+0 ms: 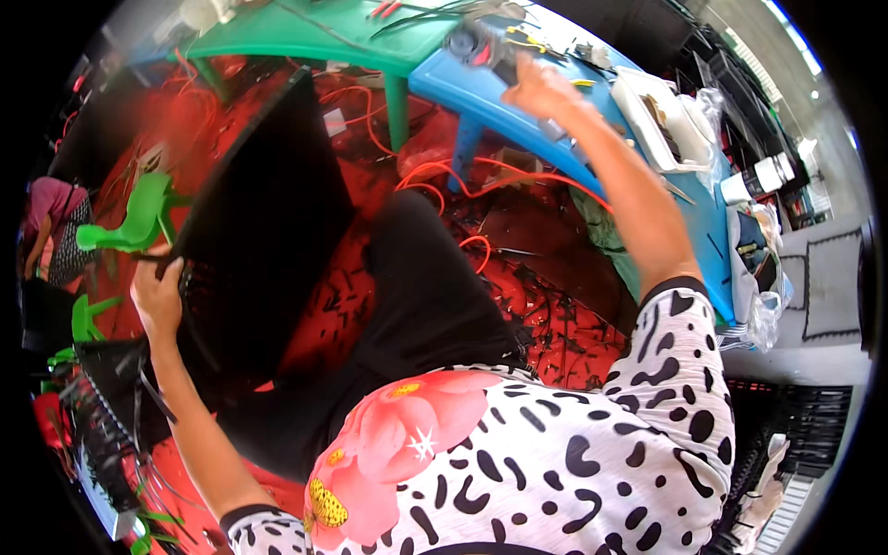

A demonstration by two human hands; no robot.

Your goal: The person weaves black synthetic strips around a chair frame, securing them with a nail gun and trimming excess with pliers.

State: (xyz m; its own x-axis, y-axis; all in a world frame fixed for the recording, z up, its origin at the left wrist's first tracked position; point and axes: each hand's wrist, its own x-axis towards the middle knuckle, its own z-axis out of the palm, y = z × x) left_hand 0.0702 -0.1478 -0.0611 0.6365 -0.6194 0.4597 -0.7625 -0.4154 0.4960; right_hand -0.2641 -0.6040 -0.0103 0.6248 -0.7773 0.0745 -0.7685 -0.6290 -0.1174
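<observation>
A large black flat panel stands tilted in front of me, leaning by my legs. My left hand is closed at its left edge, thumb and fingers round a dark edge or strip there. Over the blue table, my right hand is stretched far out, its fingers closed round the handle end of a dark tool with a rounded end. Motion blur hides the tool's exact kind. The tool is at the table's far left corner, beside the green table.
An orange hose winds under the tables. Black strip scraps litter the red floor. A white tray and a white bottle sit on the right. Green plastic stools and another person are at the left.
</observation>
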